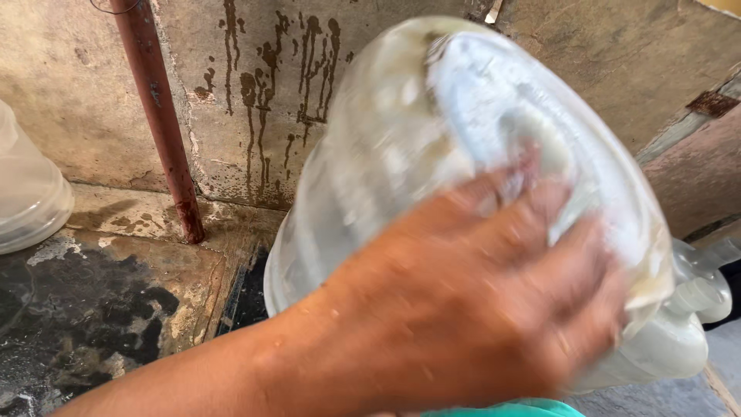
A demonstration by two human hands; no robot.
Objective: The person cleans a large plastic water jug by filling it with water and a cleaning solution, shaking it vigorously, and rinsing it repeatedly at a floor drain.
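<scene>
A large clear plastic container (401,131) fills the middle of the view, tilted, wet and blurred by motion, with white suds or film on its upper side. My left hand (478,301) reaches in from the lower left and lies spread over the container's near side, fingers pressed against it. The hand and forearm are wet. Whether anything sits under the palm is hidden. My right hand is out of view.
A rusty red pipe (162,116) runs down the stained concrete wall (255,93) to a wet, dark-patched ledge (93,301). Another clear plastic container (23,193) stands at the left edge. A white plastic vessel with a spout (687,324) sits low right, behind the held container.
</scene>
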